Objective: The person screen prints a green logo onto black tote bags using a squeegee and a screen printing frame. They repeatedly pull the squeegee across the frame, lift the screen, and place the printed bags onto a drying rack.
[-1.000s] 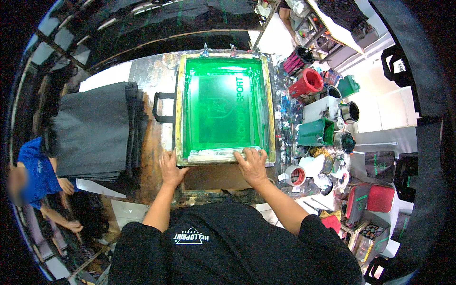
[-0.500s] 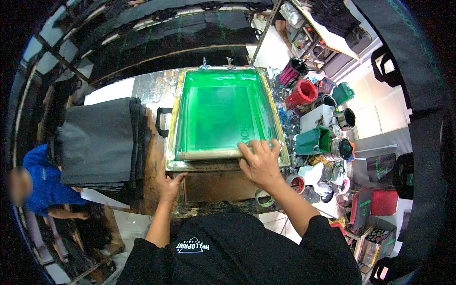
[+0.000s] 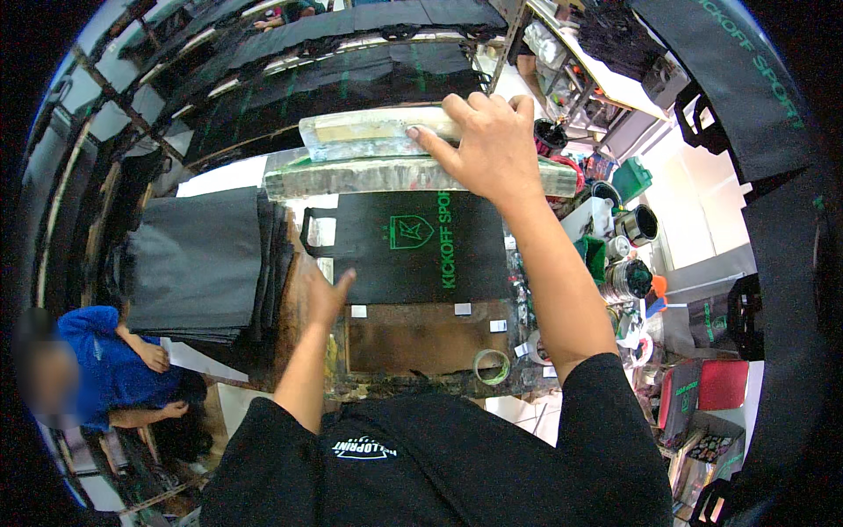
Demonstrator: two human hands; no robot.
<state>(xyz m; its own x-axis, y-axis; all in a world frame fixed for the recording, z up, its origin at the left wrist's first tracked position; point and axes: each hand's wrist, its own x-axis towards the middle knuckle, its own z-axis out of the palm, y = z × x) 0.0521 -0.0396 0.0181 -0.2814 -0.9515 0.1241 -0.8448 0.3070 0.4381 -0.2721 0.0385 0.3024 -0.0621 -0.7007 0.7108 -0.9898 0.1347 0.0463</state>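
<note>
My right hand [image 3: 493, 140] is closed round a wooden squeegee [image 3: 356, 130] at the raised near edge of the screen-printing frame [image 3: 351, 182]. The frame tilts up toward the far side, so its green mesh is hidden from here. Beneath it a flat black bag [image 3: 386, 277] lies on the table, bearing a green shield emblem and green lettering. The bag's handle loop [image 3: 318, 230] points left. My left hand [image 3: 327, 294] hovers by the bag's left edge near that loop, thumb spread from the fingers, holding nothing.
A stack of black bags [image 3: 198, 263] stands at the left, with a person in a blue shirt [image 3: 123, 360] beside it. Tape [image 3: 491, 366] lies at the near edge. Ink containers [image 3: 637, 224] crowd the right side. Bags hang at far right and fill racks behind.
The screen frame has swung up from the table, uncovering the printed bag. My right hand has moved up and away with the squeegee. The person at left has shifted nearer.
</note>
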